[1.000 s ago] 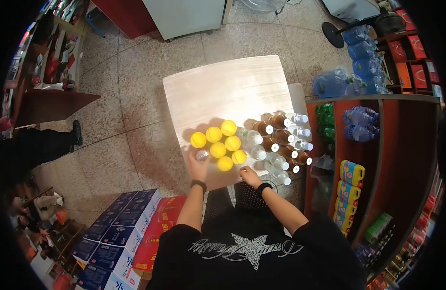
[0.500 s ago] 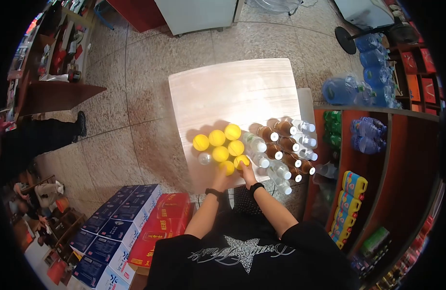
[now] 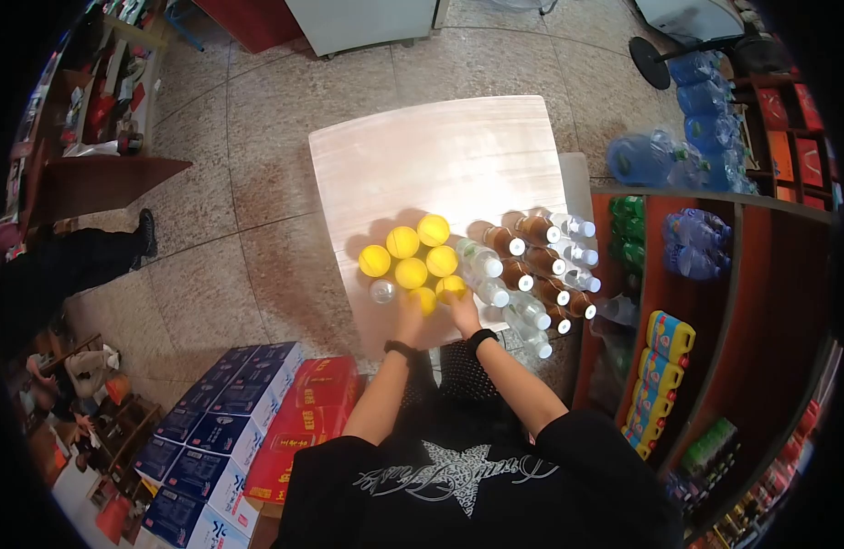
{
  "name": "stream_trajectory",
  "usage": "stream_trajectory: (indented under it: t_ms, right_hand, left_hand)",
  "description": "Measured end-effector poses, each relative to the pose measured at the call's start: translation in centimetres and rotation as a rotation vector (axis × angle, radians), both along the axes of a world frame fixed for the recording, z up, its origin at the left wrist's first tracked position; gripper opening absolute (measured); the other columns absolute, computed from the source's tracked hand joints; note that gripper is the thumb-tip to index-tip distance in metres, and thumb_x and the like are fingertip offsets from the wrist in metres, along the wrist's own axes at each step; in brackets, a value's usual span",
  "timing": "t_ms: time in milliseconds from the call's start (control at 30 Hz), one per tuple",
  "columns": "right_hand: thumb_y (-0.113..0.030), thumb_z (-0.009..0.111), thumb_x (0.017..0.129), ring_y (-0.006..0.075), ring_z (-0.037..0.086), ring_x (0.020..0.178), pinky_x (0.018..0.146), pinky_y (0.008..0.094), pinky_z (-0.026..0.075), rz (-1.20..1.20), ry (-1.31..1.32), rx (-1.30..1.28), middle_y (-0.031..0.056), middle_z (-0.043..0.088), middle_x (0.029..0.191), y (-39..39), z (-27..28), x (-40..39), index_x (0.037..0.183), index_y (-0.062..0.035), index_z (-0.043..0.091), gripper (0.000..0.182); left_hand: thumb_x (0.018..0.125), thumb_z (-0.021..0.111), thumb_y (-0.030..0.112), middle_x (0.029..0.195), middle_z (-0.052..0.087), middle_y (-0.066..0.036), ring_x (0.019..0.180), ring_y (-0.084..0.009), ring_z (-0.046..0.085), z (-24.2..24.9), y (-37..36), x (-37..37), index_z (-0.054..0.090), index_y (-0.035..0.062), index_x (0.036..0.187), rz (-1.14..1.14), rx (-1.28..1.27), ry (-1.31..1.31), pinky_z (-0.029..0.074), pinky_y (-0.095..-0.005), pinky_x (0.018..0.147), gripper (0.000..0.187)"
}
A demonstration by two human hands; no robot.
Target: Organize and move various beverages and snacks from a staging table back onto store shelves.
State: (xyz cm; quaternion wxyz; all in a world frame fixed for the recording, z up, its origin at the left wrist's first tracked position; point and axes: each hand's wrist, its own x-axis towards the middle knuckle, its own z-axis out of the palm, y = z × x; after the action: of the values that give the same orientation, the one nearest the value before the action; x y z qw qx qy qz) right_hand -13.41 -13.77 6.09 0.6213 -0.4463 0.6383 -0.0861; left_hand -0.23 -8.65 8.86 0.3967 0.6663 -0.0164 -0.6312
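Observation:
Several round yellow-topped containers [image 3: 410, 273] stand grouped at the near left part of the wooden table [image 3: 431, 156]. My left hand [image 3: 410, 320] is curled around the left side of the nearest one [image 3: 424, 300]. My right hand [image 3: 463, 313] grips another yellow-topped container [image 3: 450, 288] beside it, its fingers partly hidden behind. A small clear round-topped item [image 3: 382, 291] stands left of my left hand. To the right are clear bottles with whitish caps [image 3: 486, 261] and brown drink bottles with white caps [image 3: 516, 274], standing close together.
Wooden shelves [image 3: 714, 320] with yellow-packed bottles [image 3: 661, 371] stand at right. Blue-and-white boxes [image 3: 198, 457] and red boxes [image 3: 305, 412] are stacked at near left. Large water bottles [image 3: 641, 157] lie at back right. Another person's leg [image 3: 88, 252] shows at left.
The view has shifted slightly, so the table and the things on it appear a little higher and further left. Both hands remain at the nearest yellow-topped containers.

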Motion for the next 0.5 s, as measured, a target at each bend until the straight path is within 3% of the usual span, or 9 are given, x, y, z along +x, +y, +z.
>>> stream_trajectory:
  t_ms: [100, 200, 267, 300, 367, 500]
  right_hand:
    - [-0.02, 0.053, 0.081, 0.0227, 0.05, 0.098, 0.084, 0.0293, 0.04, -0.035, 0.128, -0.053, 0.0125, 0.049, 0.109, -0.2, 1.3, 1.9, 0.124, 0.0004, 0.028, 0.054]
    - [-0.019, 0.052, 0.081, 0.0236, 0.048, 0.101, 0.086, 0.03, 0.039, -0.144, 0.058, -0.043, 0.0143, 0.047, 0.113, 0.9, 0.7, 2.1, 0.124, 0.0002, 0.027, 0.053]
    - [-0.017, 0.051, 0.081, 0.0253, 0.042, 0.11, 0.091, 0.031, 0.035, -0.204, -0.02, -0.023, 0.0173, 0.04, 0.122, 0.6, 0.8, 2.3, 0.128, 0.0012, 0.022, 0.058]
    - [-0.017, 0.051, 0.081, 0.0253, 0.042, 0.11, 0.091, 0.031, 0.035, -0.211, -0.016, -0.017, 0.0173, 0.04, 0.122, 0.6, 1.4, 2.7, 0.128, 0.0012, 0.022, 0.058]
    - [-0.017, 0.053, 0.08, 0.0347, 0.039, 0.115, 0.096, 0.0344, 0.031, -0.267, 0.022, -0.157, 0.0254, 0.039, 0.123, 0.0, 3.0, 4.0, 0.131, 0.0019, 0.017, 0.066]
    - [-0.013, 0.05, 0.08, 0.0344, 0.033, 0.12, 0.099, 0.0348, 0.026, -0.282, -0.034, -0.293, 0.0256, 0.033, 0.128, -1.0, 2.1, 5.5, 0.131, 0.004, 0.015, 0.064]
  left_hand:
    - [0.091, 0.035, 0.025, 0.133, 0.025, -0.01, 0.116, -0.0322, 0.036, -0.9, -0.6, 0.4, 0.01, 0.0231, 0.135, 0.137, 0.046, 0.07, 0.042, -0.0542, 0.08, 0.05]
    - [0.091, 0.035, 0.023, 0.133, 0.025, -0.01, 0.117, -0.0317, 0.035, -4.4, 1.2, -0.2, 0.009, 0.0236, 0.135, 0.012, -0.047, -0.01, 0.043, -0.0531, 0.079, 0.051]
    - [0.091, 0.036, 0.023, 0.133, 0.025, -0.01, 0.117, -0.0315, 0.034, -5.1, 1.4, -0.4, 0.009, 0.0232, 0.135, -0.18, -0.187, -0.214, 0.043, -0.0526, 0.079, 0.051]
    - [0.091, 0.036, 0.023, 0.133, 0.025, -0.01, 0.117, -0.0315, 0.034, -5.1, 1.6, -0.4, 0.009, 0.0232, 0.135, -0.187, -0.181, -0.209, 0.043, -0.0526, 0.079, 0.051]
    - [0.091, 0.036, 0.022, 0.132, 0.025, -0.01, 0.117, -0.0314, 0.034, -5.0, 1.0, 0.0, 0.01, 0.0228, 0.135, -0.171, -0.173, -0.216, 0.042, -0.0528, 0.08, 0.051]
    - [0.091, 0.036, 0.021, 0.133, 0.026, -0.011, 0.117, -0.0311, 0.034, -5.2, 0.1, 1.2, 0.01, 0.0224, 0.135, -0.226, -0.171, -0.25, 0.041, -0.0534, 0.081, 0.051]
